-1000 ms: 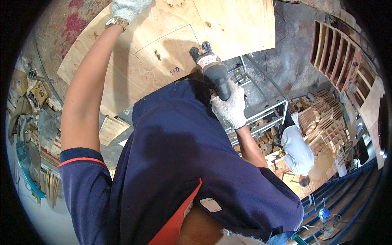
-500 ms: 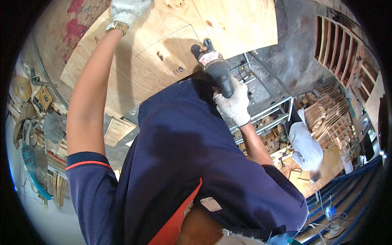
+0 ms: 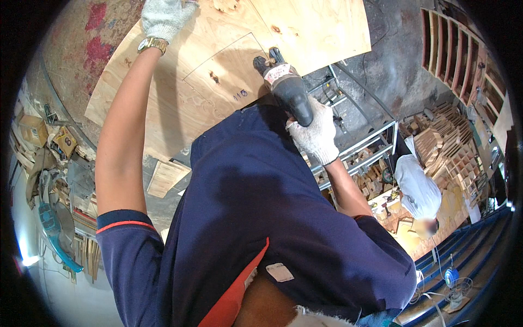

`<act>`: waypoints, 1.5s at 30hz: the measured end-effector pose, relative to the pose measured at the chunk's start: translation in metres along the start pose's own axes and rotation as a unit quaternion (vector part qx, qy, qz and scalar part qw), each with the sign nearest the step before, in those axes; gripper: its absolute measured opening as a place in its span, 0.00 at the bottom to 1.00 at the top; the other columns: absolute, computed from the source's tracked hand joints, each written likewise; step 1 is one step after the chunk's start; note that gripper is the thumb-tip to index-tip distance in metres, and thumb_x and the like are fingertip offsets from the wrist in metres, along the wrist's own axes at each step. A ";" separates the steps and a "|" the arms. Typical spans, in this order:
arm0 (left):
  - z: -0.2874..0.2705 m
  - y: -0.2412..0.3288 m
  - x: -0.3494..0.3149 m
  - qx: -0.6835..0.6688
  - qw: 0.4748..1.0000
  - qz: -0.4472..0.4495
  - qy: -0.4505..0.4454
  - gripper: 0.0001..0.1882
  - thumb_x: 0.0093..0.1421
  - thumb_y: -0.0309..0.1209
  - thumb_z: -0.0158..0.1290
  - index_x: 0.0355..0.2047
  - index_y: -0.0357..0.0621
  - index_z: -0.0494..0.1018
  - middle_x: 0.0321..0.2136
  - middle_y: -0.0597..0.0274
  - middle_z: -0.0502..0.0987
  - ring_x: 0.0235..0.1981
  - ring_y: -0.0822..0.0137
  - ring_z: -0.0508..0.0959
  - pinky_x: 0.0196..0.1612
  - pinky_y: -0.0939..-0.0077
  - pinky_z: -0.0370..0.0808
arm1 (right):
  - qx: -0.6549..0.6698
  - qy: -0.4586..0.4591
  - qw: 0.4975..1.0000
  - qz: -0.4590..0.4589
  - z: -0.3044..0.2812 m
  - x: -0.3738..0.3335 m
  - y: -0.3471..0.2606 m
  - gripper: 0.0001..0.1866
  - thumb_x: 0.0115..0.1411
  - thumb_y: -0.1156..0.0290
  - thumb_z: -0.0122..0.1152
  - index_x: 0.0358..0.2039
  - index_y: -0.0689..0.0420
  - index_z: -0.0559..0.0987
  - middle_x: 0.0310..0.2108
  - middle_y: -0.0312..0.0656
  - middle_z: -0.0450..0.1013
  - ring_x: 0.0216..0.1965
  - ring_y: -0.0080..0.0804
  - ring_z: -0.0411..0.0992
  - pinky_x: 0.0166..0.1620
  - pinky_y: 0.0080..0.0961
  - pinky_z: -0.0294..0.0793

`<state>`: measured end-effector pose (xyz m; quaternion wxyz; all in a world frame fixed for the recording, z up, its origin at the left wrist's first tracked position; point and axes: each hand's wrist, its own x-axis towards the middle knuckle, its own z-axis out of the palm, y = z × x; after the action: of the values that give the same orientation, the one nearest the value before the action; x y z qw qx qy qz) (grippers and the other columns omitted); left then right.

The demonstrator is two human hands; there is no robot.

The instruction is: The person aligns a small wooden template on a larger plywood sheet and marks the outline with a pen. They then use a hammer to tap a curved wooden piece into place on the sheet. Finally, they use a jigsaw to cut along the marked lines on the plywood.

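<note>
My right hand [image 3: 317, 135], in a white knitted glove, grips the rear of a black power tool with a silver-grey head, which looks like a jigsaw [image 3: 292, 98]. Its front, with two black prongs, is over the near edge of a large plywood sheet [image 3: 218, 103]. Dark lines and a small handwritten mark show on the wood just left of the tool. At the upper left, my gloved left hand [image 3: 165, 20], with a gold watch [image 3: 152, 44] at the wrist, rests on the sheet. Its thumb stands apart; the top edge of the picture cuts off the other fingers.
A metal frame [image 3: 364, 151] stands under and right of the sheet. Further right, a co-worker in a grey shirt [image 3: 417, 185] bends over a wooden worktable [image 3: 455, 210] near stacked wood pieces [image 3: 455, 144]. Clutter and a teal saw-like tool [image 3: 52, 223] lie at left.
The view has shifted slightly, so the surroundings sit a little further right. My right hand keeps its grip on the jigsaw, and my left hand stays on the plywood.
</note>
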<state>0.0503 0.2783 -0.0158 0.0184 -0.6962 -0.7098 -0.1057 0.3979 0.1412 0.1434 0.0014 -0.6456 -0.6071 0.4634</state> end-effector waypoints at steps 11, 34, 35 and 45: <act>0.001 0.001 0.000 0.002 1.000 0.003 0.014 0.26 0.59 0.47 0.57 0.47 0.38 0.70 0.40 0.46 0.75 0.44 0.46 0.75 0.49 0.54 0.71 | 0.000 0.001 1.000 0.016 -0.001 0.003 -0.009 0.18 0.45 0.68 0.68 0.35 0.64 0.78 0.24 0.58 0.77 0.30 0.58 0.79 0.36 0.42 0.78; -0.004 0.003 0.000 -0.005 1.000 0.003 0.012 0.25 0.57 0.44 0.58 0.46 0.38 0.70 0.40 0.48 0.75 0.44 0.48 0.75 0.50 0.54 0.71 | -0.037 0.015 0.999 -0.023 0.002 0.011 -0.009 0.19 0.44 0.67 0.68 0.38 0.62 0.79 0.24 0.57 0.76 0.31 0.59 0.79 0.37 0.44 0.78; -0.004 0.003 0.000 -0.007 1.000 0.006 0.017 0.25 0.57 0.44 0.58 0.46 0.38 0.70 0.40 0.48 0.75 0.45 0.48 0.75 0.50 0.54 0.71 | -0.054 0.028 0.998 -0.034 0.002 0.011 -0.009 0.19 0.44 0.67 0.68 0.37 0.62 0.79 0.24 0.57 0.76 0.31 0.59 0.78 0.37 0.45 0.78; -0.011 0.005 0.000 -0.023 1.000 0.000 0.009 0.24 0.57 0.43 0.57 0.47 0.38 0.70 0.41 0.47 0.75 0.46 0.47 0.75 0.52 0.53 0.70 | -0.027 -0.006 1.000 0.009 -0.002 0.014 -0.014 0.20 0.44 0.65 0.69 0.37 0.61 0.78 0.26 0.58 0.77 0.31 0.60 0.78 0.38 0.46 0.78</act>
<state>0.0544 0.2762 -0.0049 0.0090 -0.6955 -0.7070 -0.1278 0.3856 0.1570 0.1440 -0.0238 -0.6479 -0.6137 0.4506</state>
